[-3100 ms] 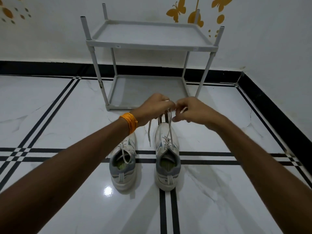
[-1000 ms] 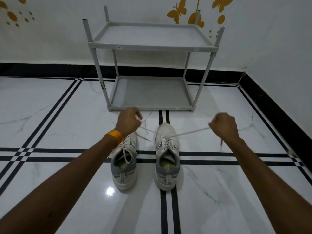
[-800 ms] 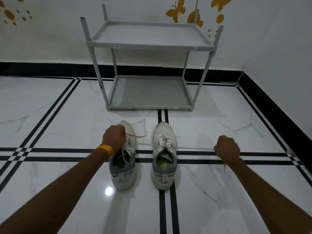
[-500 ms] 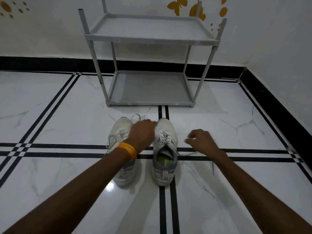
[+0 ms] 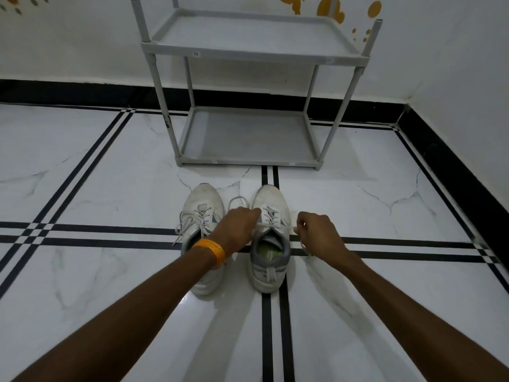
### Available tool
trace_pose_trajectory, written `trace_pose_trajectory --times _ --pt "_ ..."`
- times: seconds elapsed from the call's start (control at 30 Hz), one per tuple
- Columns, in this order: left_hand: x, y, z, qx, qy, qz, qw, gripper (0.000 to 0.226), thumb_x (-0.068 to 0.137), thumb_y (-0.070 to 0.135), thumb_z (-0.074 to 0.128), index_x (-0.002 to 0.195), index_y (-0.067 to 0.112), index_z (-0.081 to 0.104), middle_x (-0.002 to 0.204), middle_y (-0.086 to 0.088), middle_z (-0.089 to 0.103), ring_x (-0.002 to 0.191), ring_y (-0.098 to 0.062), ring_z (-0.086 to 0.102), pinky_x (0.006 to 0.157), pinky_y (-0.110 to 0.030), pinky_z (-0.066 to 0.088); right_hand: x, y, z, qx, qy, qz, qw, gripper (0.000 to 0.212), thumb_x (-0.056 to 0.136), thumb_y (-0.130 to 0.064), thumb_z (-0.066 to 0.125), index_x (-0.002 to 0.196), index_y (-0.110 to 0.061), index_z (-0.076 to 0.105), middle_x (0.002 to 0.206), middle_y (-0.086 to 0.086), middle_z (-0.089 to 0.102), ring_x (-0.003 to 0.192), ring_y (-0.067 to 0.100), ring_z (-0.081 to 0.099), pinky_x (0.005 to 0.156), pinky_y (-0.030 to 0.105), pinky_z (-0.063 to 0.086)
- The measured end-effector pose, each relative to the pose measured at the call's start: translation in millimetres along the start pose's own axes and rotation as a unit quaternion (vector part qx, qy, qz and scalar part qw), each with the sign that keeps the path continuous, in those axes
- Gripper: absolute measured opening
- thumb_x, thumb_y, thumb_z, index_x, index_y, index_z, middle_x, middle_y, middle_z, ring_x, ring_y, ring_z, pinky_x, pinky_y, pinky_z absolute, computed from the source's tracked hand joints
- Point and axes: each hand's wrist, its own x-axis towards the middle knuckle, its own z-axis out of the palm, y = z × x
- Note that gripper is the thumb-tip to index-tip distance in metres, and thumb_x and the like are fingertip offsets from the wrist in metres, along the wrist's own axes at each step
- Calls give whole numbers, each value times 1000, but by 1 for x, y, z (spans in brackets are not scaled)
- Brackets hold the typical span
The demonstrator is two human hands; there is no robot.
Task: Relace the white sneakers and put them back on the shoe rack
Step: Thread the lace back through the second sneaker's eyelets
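Two white sneakers stand side by side on the marble floor (image 5: 82,271), toes toward the shoe rack (image 5: 248,55), whose shelves hold nothing. On the left sneaker (image 5: 202,205) the laces lie loose over its outer side. Your left hand (image 5: 237,227), with an orange band (image 5: 210,250) at the wrist, sits between the pair, its fingers closed on a lace end at the top eyelets of the right sneaker (image 5: 271,260). Your right hand (image 5: 319,231), just beside that shoe, pinches the other lace end (image 5: 293,228). Both hands are apart.

white sneakers (image 5: 270,232), grey rack (image 5: 248,139), black-striped white floor (image 5: 110,188).
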Motion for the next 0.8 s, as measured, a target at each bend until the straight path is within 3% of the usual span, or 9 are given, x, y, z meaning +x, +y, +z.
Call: trace_pose_trajectory --times 0.1,0.23,0.37,0.47,0.53,0.57,0.67,0.73,0.8 --pt "-4 -6 4 17 2 -2 1000 16 82 10 60 96 6 53 93 -17 67 86 -36 60 63 -32 32 -8 7 10 -77 -11 -5 997 10 92 -10 55 86 -5 61 86 14 72 78 31 64 62 29 39" --pt "-10 -5 14 7 7 -28 1000 16 80 8 59 94 7 52 92 -19 66 84 -37 59 63 -32 31 -4 9 13 -63 -7 9 998 10 90 -7 57 85 -3 65 85 10 74 61 14 54 57 24 35" --pt "-12 -2 17 -17 22 -53 998 11 84 8 57 94 5 53 91 -20 66 83 -37 59 62 -32 30 -3 10 14 -26 -35 30 999 17 91 -15 62 81 -3 68 82 12 74 65 16 55 61 26 40" --pt "-16 2 22 -41 24 -74 996 7 88 6 53 95 3 52 91 -21 65 84 -37 59 63 -33 31 -3 8 -1 83 -117 59 988 14 87 -13 66 77 -4 71 68 9 71 58 14 56 59 27 46" --pt "-17 3 23 -50 29 -77 995 5 90 7 51 93 4 52 91 -22 65 83 -38 58 62 -33 31 -4 3 -16 226 -186 78 953 13 86 -12 70 74 -5 71 60 6 63 53 14 51 51 24 41" --pt "-17 3 22 -55 30 -79 995 5 90 7 50 93 4 51 91 -22 65 83 -38 58 62 -33 31 -3 0 -21 308 -208 84 924 12 85 -13 71 77 -5 72 65 8 64 58 16 53 55 24 44" --pt "-16 4 21 -59 23 -79 995 6 88 6 51 94 5 51 92 -21 65 84 -38 58 63 -34 32 2 -10 -19 465 -196 87 859 19 87 -18 71 94 -1 74 92 12 70 87 19 63 86 33 50" --pt "-17 4 21 -56 21 -73 996 6 88 7 52 94 6 50 92 -21 65 85 -39 59 63 -35 32 3 -16 -7 525 -179 81 828 24 90 -17 67 103 2 71 101 14 71 95 20 66 89 32 50" --pt "-17 4 21 -55 22 -70 996 8 88 9 53 95 6 50 93 -20 64 85 -39 59 64 -35 34 5 -18 7 576 -157 83 798 20 92 -14 65 105 0 70 107 15 73 98 22 69 83 29 54"
